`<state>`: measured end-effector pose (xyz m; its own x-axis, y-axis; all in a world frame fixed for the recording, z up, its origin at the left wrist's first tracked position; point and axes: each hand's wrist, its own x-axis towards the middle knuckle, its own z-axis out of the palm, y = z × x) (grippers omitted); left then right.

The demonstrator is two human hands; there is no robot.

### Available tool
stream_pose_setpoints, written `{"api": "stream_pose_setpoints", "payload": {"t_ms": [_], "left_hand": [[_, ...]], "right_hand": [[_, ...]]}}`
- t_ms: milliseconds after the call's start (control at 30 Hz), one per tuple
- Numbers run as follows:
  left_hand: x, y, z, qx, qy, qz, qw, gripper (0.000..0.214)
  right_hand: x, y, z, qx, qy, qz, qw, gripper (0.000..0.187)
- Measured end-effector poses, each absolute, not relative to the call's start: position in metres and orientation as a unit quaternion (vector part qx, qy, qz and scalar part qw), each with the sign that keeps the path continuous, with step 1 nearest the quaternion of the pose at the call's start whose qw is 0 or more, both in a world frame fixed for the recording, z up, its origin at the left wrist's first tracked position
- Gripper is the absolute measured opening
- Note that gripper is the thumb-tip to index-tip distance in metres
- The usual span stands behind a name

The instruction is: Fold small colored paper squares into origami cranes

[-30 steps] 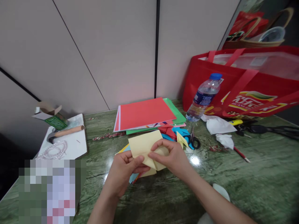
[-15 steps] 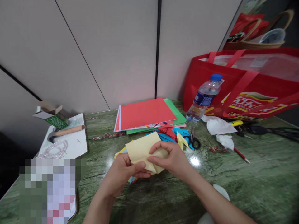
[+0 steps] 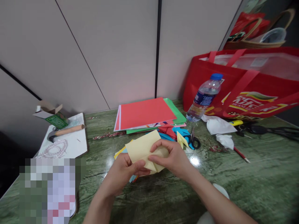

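Yellow paper (image 3: 142, 147) is held just above the bench (image 3: 233, 186), gripped at its near edge by the left hand (image 3: 122, 174) and pinched on its folded right part by the right hand (image 3: 174, 158), the free flap lying up-left

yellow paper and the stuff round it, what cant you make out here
Head view:
yellow paper: lower folds hidden under the left hand and right hand pinching it.
paper stack: sheets below the red top one covered.
water bottle: label print too small.
red bag: cut off by the right edge.
bottom-left corner: pixelated block.
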<state>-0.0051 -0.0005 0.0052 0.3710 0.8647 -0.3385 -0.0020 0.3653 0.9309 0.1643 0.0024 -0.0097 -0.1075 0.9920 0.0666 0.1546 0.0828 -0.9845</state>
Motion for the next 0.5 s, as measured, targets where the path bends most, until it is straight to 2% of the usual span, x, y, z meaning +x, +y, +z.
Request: {"api": "stream_pose_setpoints", "payload": {"t_ms": [200,300,367,500], "left_hand": [[-0.001,0.002,-0.002,0.468,0.486,0.342,0.654,0.030],[0.002,0.003,-0.006,0.455,0.497,0.385,0.631,0.027],[0.006,0.003,-0.008,0.441,0.518,0.419,0.602,0.024],[0.013,0.000,-0.013,0.420,0.538,0.463,0.565,0.027]], "right_hand": [[0.163,0.005,-0.015,-0.487,-0.622,0.364,0.494,0.006],[0.160,0.004,-0.018,-0.495,-0.622,0.308,0.523,0.009],[0.157,0.002,-0.020,-0.514,-0.612,0.277,0.533,0.023],[0.149,-0.002,-0.026,-0.530,-0.574,0.285,0.555,0.074]]}}
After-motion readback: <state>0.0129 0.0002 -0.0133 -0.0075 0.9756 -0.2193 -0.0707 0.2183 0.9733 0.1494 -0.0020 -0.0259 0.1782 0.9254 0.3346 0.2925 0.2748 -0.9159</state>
